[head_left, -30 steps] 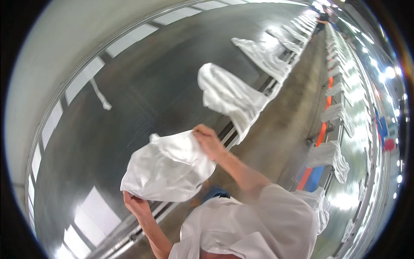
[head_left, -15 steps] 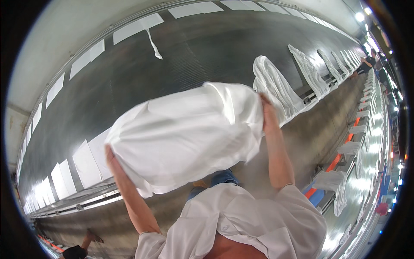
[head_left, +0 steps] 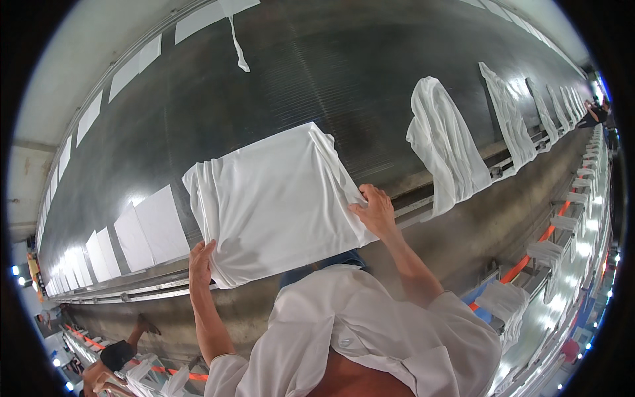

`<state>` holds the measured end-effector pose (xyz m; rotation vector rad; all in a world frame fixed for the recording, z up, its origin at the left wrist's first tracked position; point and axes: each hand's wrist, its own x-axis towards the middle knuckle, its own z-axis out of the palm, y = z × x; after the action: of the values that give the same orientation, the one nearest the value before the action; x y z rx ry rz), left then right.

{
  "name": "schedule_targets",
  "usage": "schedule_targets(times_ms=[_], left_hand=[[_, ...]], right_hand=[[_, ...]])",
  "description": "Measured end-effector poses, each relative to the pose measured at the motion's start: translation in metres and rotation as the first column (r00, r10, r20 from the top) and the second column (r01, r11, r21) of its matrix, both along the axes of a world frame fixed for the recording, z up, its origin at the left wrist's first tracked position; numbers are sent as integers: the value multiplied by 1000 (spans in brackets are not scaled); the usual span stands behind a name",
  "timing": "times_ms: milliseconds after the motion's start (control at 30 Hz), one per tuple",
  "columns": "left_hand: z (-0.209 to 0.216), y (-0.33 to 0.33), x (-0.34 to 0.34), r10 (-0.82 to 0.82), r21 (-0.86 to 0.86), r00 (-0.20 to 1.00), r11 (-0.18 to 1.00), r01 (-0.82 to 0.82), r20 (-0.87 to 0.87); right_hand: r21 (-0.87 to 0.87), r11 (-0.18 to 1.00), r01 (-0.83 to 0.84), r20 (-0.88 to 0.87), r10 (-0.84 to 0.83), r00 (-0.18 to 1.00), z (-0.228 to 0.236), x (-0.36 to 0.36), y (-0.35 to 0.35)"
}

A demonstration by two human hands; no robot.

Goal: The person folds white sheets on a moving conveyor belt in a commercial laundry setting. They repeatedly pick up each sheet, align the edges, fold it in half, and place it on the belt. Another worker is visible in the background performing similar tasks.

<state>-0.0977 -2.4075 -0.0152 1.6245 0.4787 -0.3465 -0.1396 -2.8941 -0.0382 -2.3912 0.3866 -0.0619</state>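
Note:
A white cloth [head_left: 271, 198] lies across the near edge of a long dark table [head_left: 344, 59], its front part hanging over toward my body. Its far edge rests on the table top, and folds gather along both sides. My left hand [head_left: 201, 262] is closed on the gathered cloth at the near left corner. At the right side my right hand [head_left: 375, 210] pinches the bunched edge between thumb and curled fingers.
Flat white sheets [head_left: 152, 225] line the table to the left. On the right, a bunched white cloth [head_left: 450, 145] drapes over the metal edge rail, with several more beyond. Behind me on the right runs another table with draped cloths [head_left: 506, 301]. Another person [head_left: 116, 357] is at lower left.
The cloth, billowing in the air between my raised hands earlier, has come down flat onto the table. Both hands moved lower and closer together, toward me.

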Motion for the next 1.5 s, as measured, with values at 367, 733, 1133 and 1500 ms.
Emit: schedule_targets(times_ms=[367, 733, 1133, 1500], left_hand=[[-17, 4, 24, 39, -108, 998, 993, -44, -43], [-37, 36, 52, 200, -410, 961, 873, -264, -193], [25, 67, 54, 339, -293, 940, 904, -313, 43], [44, 80, 158, 329, -346, 924, 904, -250, 193]], right_hand=[[865, 220, 451, -394, -260, 881, -2, 28, -26], [650, 608, 456, -437, -192, 879, 17, 22, -12], [953, 173, 250, -134, -497, 857, 83, 7, 4], [990, 141, -26, 100, -556, 825, 76, 122, -1]])
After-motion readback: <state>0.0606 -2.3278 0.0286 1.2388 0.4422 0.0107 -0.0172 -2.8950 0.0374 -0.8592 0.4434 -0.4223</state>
